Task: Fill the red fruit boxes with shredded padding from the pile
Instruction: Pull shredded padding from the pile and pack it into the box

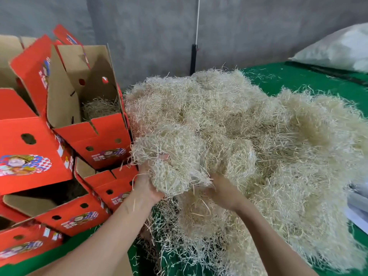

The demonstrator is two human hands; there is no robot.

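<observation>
A big pile of pale shredded padding [258,136] covers the green table. My left hand [146,188] and my right hand [222,193] grip a clump of padding [175,156] from below, at the pile's near left edge; the fingers are mostly buried in the shreds. Left of the pile stand several red fruit boxes. The nearest upright open box [95,136] has some padding at its bottom. A lower open box [111,186] sits just left of my left hand.
More red boxes [29,152] are stacked at the far left, some tipped over. A green table cover [278,76] shows behind the pile. A white sack [338,48] lies at the back right. A grey wall and a black pole [193,58] stand behind.
</observation>
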